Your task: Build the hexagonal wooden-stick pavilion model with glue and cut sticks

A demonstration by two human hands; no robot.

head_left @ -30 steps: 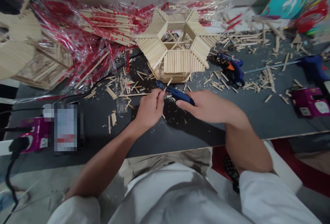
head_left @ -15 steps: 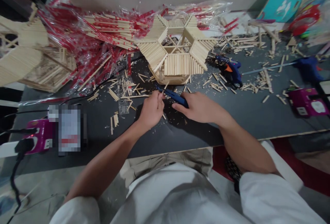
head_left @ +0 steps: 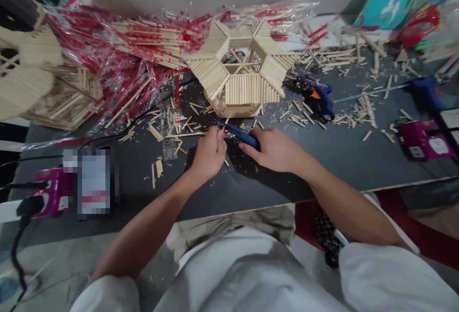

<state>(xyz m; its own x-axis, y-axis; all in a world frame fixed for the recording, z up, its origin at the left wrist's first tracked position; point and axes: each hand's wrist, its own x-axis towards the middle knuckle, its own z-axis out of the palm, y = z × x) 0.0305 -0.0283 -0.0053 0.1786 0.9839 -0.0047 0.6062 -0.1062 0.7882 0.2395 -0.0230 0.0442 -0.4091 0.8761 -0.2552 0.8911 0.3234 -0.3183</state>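
My left hand [head_left: 211,151] pinches a thin wooden stick [head_left: 226,121] whose tip rises above the fingertips. In my right hand [head_left: 274,148] is a blue-handled cutting tool [head_left: 241,135], which looks like a utility knife or cutter. Its far end lies against the stick, just beyond my left fingers. Directly behind both hands stands a star-shaped structure of glued wooden sticks [head_left: 244,89] with an open hexagonal middle. Small cut stick pieces [head_left: 158,167] and a clear ruler [head_left: 169,147] lie left of my left hand.
Red-wrapped stick bundles [head_left: 143,39] crowd the back left, beside a second stick structure [head_left: 60,96]. Blue glue guns [head_left: 319,96] [head_left: 425,93] rest at the right among scraps. Purple power boxes [head_left: 53,190] [head_left: 425,139] sit at both sides, with a black cable [head_left: 132,128] on the left.
The view has shifted slightly. Both hands keep almost the same place and grip, with the cutting tool still at the stick.
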